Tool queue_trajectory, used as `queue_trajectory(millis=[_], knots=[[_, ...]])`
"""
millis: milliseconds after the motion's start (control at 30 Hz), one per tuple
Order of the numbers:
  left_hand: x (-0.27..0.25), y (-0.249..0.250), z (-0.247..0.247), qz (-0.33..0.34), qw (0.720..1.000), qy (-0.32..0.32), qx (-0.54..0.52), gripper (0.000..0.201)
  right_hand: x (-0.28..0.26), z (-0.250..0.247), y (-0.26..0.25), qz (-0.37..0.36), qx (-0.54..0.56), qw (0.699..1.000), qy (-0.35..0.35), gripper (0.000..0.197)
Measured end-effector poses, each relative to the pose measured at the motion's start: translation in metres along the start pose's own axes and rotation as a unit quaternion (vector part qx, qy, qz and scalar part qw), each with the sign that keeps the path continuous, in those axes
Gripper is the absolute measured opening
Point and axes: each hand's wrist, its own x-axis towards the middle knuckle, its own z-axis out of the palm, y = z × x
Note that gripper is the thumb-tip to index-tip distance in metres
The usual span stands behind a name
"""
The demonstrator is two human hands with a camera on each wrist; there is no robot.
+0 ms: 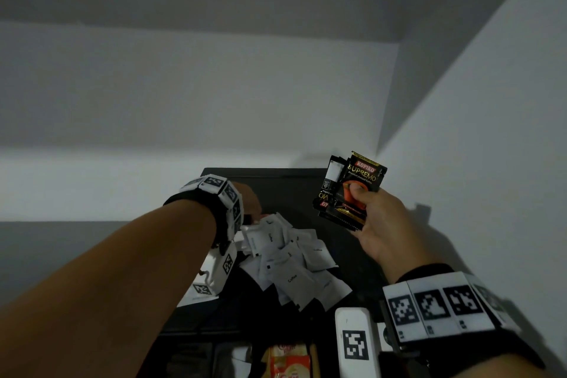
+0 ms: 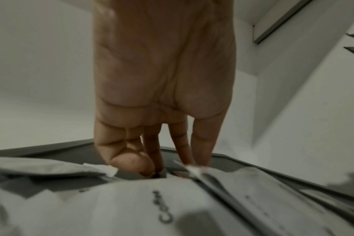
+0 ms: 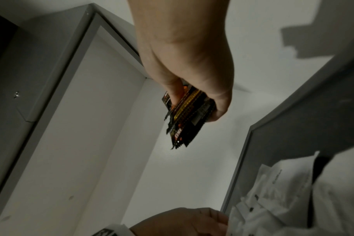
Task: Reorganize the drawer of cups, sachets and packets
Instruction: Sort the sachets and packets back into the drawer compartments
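My right hand (image 1: 379,224) pinches a fan of black sachets (image 1: 349,190) above the drawer's (image 1: 276,181) right side, thumb across the front one, while my left hand (image 2: 164,99) reaches fingers-down into the loose white sachets (image 1: 294,267) heaped mid-drawer, though I cannot tell whether it grips one yet. I think the black fan could slip apart, since only a thumb pins several slick packs, and digging could push white ones over the low rim. The wall stands close on my right, so free room lies toward the bare back of the drawer.
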Motion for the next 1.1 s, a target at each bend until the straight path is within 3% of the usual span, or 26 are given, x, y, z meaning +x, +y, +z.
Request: queue_trajectory(millis=[233, 500, 633, 867, 933, 1100], knots=[[-0.003, 0.028, 0.008, 0.075, 0.997, -0.031, 0.003, 0.076, -0.001, -0.001, 0.002, -0.005, -0.001, 1.0, -0.003, 0.022], [-0.009, 0.031, -0.002, 0.068, 0.988, 0.048, -0.13, 0.042, -0.002, -0.003, 0.002, -0.002, 0.003, 1.0, -0.002, 0.017], [-0.021, 0.028, -0.015, 0.029, 0.978, 0.108, -0.179, 0.037, -0.003, -0.005, 0.002, -0.002, 0.003, 1.0, 0.005, 0.017], [-0.048, 0.022, -0.036, 0.065, 0.944, 0.17, -0.274, 0.029, -0.015, 0.002, 0.003, -0.006, 0.015, 1.0, 0.0, 0.013], [-0.056, 0.021, -0.04, 0.073, 0.94, 0.178, -0.28, 0.02, -0.02, 0.004, 0.002, -0.01, 0.018, 1.0, -0.007, 0.013], [-0.072, 0.017, -0.047, 0.085, 0.931, 0.214, -0.285, 0.019, -0.028, 0.011, 0.0, -0.021, 0.013, 1.0, -0.015, 0.013]])
